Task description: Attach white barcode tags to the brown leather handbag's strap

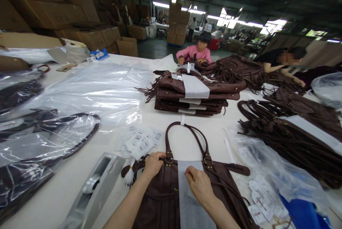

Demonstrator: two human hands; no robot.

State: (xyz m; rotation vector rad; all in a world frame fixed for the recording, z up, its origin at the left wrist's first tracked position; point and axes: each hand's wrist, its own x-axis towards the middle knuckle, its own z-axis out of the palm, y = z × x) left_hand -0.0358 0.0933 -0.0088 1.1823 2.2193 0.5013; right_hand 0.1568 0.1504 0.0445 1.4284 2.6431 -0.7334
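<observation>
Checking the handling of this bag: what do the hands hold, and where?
Left hand grips the brown handbag at its top edge by the strap buckle; right hand pinches the white paper strip.

the brown handbag (160,197) looks like smooth, faintly glossy leather with brass-toned metal buckles (169,158). the strip (187,193) across it is matt white paper. clear plastic bags (88,93) shine and wrinkle. the tape dispenser (93,190) is grey metal.

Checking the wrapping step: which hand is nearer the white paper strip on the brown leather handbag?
Right. The right hand pinches the white paper strip at its top edge; the left hand rests beside it on the brown leather handbag.
</observation>
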